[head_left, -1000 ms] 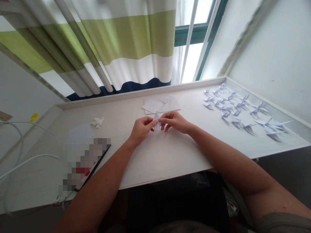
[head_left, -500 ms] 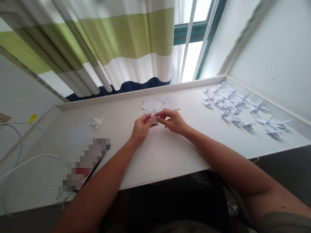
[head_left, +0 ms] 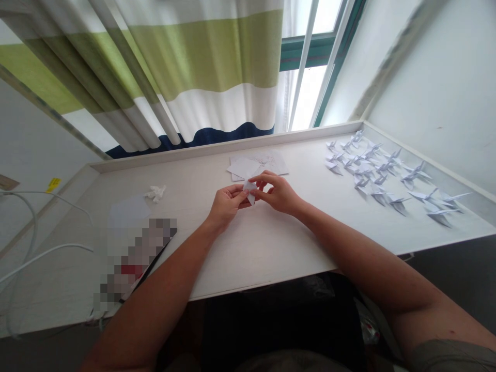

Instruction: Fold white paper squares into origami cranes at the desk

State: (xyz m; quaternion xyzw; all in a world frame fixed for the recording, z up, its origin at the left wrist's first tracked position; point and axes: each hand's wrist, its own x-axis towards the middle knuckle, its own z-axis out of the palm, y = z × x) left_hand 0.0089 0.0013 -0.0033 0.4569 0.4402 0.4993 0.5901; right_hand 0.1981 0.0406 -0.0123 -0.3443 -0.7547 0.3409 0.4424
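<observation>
- Facing each other over the middle of the desk [head_left: 248, 248], the left hand [head_left: 225, 205] and right hand [head_left: 281, 194] extend from beyond its near edge.
- Left thumb lies on top of the folded paper [head_left: 251, 198], the other fingers curled beneath, closed on it.
- Right index finger and thumb stand slightly parted, tips at the paper's right side; whether they pinch it, I cannot tell.
- Toward the far edge lie loose sheets [head_left: 244, 167].

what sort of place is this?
Likely a room at home or in a dorm: a white desk, a striped curtain partly drawn beside a window, and walls close around.
</observation>
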